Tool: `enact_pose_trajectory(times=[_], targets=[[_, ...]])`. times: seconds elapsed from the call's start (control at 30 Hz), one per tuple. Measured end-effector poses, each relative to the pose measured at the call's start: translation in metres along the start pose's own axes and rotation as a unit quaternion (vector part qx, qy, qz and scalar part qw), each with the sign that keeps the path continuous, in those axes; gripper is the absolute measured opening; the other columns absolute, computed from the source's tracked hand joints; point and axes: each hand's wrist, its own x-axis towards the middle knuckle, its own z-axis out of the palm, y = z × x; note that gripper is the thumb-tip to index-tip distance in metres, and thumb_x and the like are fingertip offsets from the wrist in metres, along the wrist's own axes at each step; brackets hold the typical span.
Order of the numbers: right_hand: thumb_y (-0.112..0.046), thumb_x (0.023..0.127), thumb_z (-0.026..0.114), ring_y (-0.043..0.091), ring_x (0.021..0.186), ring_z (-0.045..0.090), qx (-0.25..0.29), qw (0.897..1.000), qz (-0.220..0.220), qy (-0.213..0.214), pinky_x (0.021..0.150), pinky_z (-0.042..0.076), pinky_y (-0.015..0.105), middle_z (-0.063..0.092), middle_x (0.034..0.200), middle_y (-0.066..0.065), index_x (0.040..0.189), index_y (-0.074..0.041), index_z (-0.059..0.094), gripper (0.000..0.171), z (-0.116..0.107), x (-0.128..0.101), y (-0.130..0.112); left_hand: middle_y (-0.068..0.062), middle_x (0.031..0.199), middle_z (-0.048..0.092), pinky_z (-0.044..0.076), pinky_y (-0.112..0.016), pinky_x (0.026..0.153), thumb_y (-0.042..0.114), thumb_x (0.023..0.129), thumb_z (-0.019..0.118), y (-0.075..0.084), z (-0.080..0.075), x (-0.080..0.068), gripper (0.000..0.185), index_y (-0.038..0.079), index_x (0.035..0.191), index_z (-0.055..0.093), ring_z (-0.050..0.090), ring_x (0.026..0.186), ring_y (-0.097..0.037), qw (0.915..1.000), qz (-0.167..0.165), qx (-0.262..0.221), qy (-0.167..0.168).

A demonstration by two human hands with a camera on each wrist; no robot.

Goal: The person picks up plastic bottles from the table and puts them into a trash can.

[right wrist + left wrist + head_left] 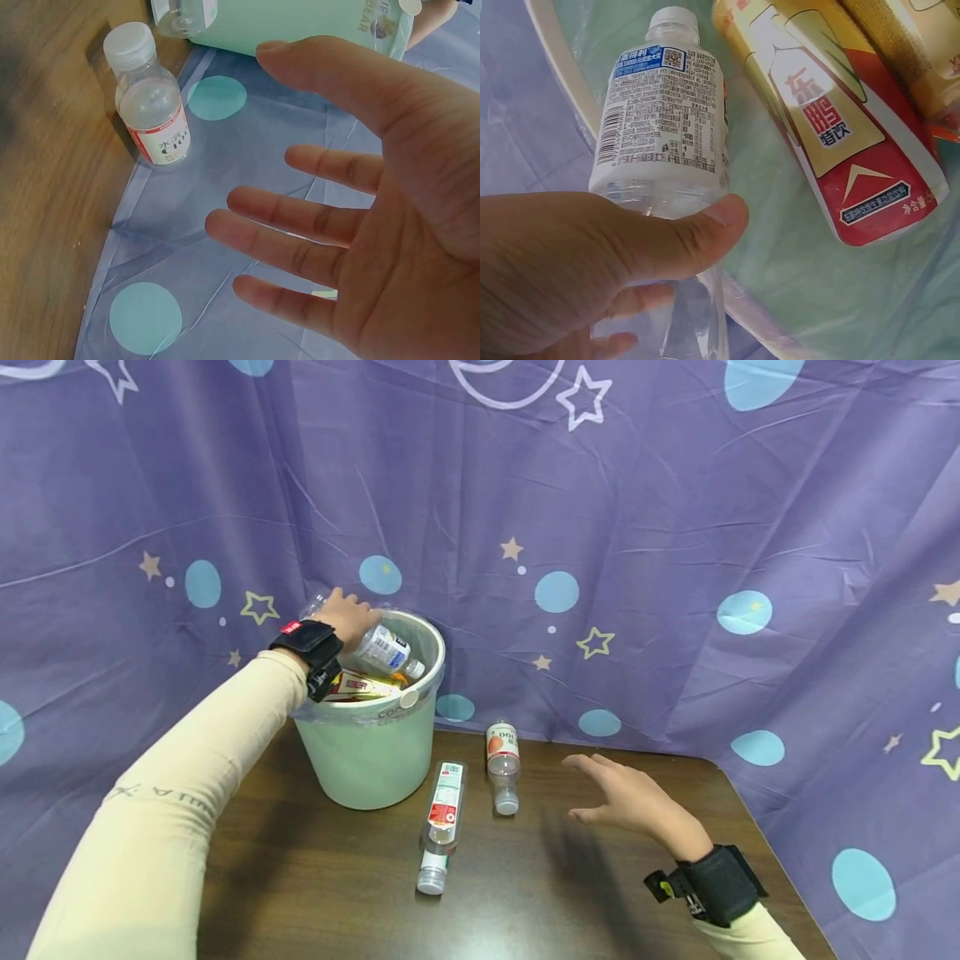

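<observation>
My left hand point(347, 617) grips a clear plastic bottle point(660, 127) with a white label and white cap, over the mouth of a mint-green bin point(367, 760). Thumb and fingers wrap the bottle's lower half, and its cap points down into the bin. Inside, red-and-yellow drink packages point(825, 127) lie below the bottle. My right hand point(637, 797) hovers over the table's right side, fingers spread and holding nothing. Nearest to it lies a small clear bottle point(503, 767) with a red-and-white label. Left of that lies a longer clear bottle point(442, 827) with a green-and-red label.
A brown wooden table point(525, 893) carries the bin and both loose bottles. Behind it hangs a purple curtain point(637, 527) with stars and blue ovals, close against the table's back edge. A clear plastic liner point(352, 717) folds over the bin's rim.
</observation>
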Motion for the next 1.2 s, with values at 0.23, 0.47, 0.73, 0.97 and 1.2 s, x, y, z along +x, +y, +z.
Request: enact_pose_trajectory(times=[0.23, 0.47, 0.73, 0.97, 1.2], targets=[[-0.037, 0.078, 0.086, 0.03, 0.107, 0.069, -0.003, 1.0, 0.004, -0.008, 0.081, 0.058, 0.049, 0.069, 0.124, 0.009, 0.135, -0.016, 0.058, 0.067, 0.003, 0.002, -0.001, -0.027, 0.133, 0.06, 0.037, -0.057, 0.109, -0.006, 0.074, 0.07, 0.0, 0.005, 0.005, 0.066, 0.001, 0.137, 0.054, 0.054, 0.123, -0.045, 1.0, 0.005, -0.005, 0.0], [-0.038, 0.078, 0.085, 0.031, 0.106, 0.069, -0.001, 1.0, 0.005, -0.015, 0.082, 0.057, 0.049, 0.068, 0.125, 0.01, 0.138, -0.015, 0.057, 0.07, 0.005, 0.001, -0.002, -0.025, 0.138, 0.06, 0.038, -0.055, 0.107, -0.006, 0.071, 0.078, 0.002, 0.005, 0.008, 0.073, 0.002, 0.139, 0.055, 0.055, 0.122, -0.044, 0.9995, 0.008, -0.028, -0.012], [-0.038, 0.079, 0.084, 0.026, 0.104, 0.069, 0.003, 1.0, 0.007, -0.021, 0.08, 0.057, 0.046, 0.069, 0.126, 0.008, 0.138, -0.016, 0.058, 0.068, 0.008, 0.0, -0.003, -0.024, 0.131, 0.065, 0.041, -0.056, 0.104, -0.009, 0.071, 0.077, -0.001, 0.007, 0.003, 0.067, 0.004, 0.135, 0.059, 0.058, 0.117, -0.045, 0.9984, 0.015, -0.055, 0.006], [-0.036, 0.08, 0.085, 0.023, 0.103, 0.069, 0.008, 0.999, 0.011, -0.03, 0.077, 0.057, 0.043, 0.07, 0.121, 0.006, 0.138, -0.015, 0.057, 0.067, 0.013, 0.0, 0.0, -0.024, 0.126, 0.067, 0.041, -0.058, 0.103, -0.01, 0.067, 0.077, -0.004, 0.017, 0.004, 0.07, 0.003, 0.133, 0.059, 0.06, 0.114, -0.047, 0.9961, 0.02, -0.084, 0.018], [-0.035, 0.079, 0.085, 0.021, 0.1, 0.068, 0.015, 0.999, 0.005, -0.029, 0.074, 0.055, 0.04, 0.07, 0.115, 0.003, 0.136, -0.015, 0.059, 0.065, 0.015, 0.001, 0.003, -0.027, 0.115, 0.07, 0.043, -0.061, 0.103, -0.011, 0.068, 0.075, 0.0, 0.013, -0.001, 0.054, -0.001, 0.119, 0.06, 0.065, 0.108, -0.046, 0.9954, 0.023, -0.09, 0.026]])
